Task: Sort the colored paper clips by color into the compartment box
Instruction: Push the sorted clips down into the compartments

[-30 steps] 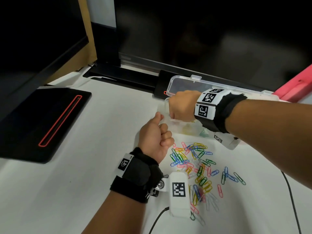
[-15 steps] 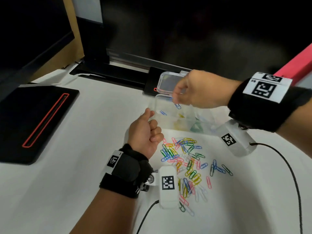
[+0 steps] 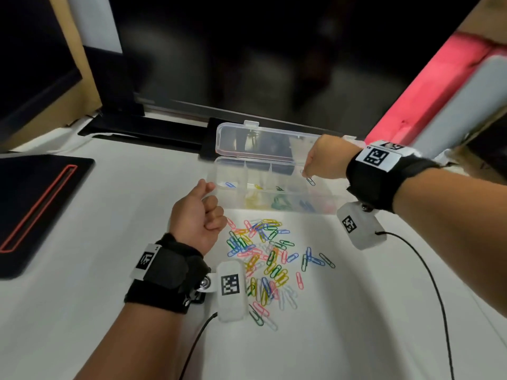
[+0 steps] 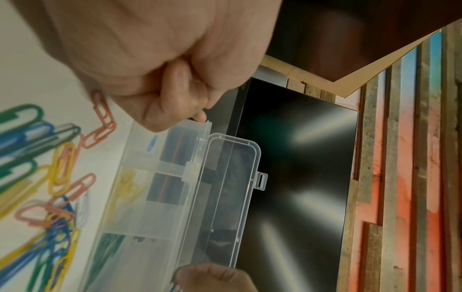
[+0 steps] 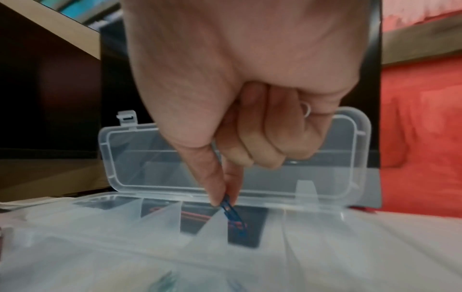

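Note:
A clear compartment box (image 3: 236, 208) stands open on the white table, its lid (image 3: 263, 141) tilted back. Its compartments hold a lone blue clip (image 3: 230, 184), then yellow, green, blue and pink clips. My right hand (image 3: 306, 174) hovers over the box's right part and pinches a blue paper clip (image 3: 310, 181) between thumb and forefinger; in the right wrist view the right hand (image 5: 223, 201) has that blue clip (image 5: 232, 213) hanging over a divider. My left hand (image 3: 210, 196) is curled, thumb against the box's left end (image 4: 205, 126). A mixed pile of paper clips (image 3: 266, 259) lies in front of the box.
A black pad with a red outline (image 3: 35, 209) lies at the left. A dark monitor and its base (image 3: 153, 133) stand behind the box. A pink object (image 3: 428, 89) is at the back right. A black cable (image 3: 428, 270) runs from the right wrist camera.
My right hand has carried the blue clip from the box's left end to above its right part. The left hand has kept its place by the box's left end.

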`<action>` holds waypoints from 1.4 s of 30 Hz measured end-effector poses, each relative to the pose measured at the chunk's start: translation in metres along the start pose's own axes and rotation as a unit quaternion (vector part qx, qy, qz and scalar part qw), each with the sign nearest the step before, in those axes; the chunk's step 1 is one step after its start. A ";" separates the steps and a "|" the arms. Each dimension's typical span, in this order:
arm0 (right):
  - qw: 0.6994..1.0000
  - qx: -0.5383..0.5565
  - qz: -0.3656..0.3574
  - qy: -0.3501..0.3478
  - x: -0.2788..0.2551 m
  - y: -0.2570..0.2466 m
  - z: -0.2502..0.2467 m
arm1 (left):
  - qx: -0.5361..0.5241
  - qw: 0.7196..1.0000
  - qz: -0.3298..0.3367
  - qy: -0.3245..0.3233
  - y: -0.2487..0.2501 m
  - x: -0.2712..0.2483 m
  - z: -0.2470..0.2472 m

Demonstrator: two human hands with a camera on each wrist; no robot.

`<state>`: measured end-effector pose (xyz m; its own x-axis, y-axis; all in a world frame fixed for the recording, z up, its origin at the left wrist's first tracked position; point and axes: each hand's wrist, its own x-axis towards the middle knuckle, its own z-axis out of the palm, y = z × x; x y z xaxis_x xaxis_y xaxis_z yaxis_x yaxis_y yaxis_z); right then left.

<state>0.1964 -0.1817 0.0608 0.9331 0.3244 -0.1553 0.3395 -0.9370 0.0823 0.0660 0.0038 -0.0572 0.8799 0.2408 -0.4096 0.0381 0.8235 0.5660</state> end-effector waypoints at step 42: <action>0.982 -0.042 -0.183 0.000 0.010 -0.115 -0.005 | 0.024 1.000 -0.015 -0.014 -0.003 0.002 0.001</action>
<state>0.1676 -0.0698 0.0543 0.7465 0.6377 -0.1899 0.6610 -0.7435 0.1012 0.0685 0.0015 -0.0591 0.8913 0.2013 -0.4064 0.0861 0.8047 0.5874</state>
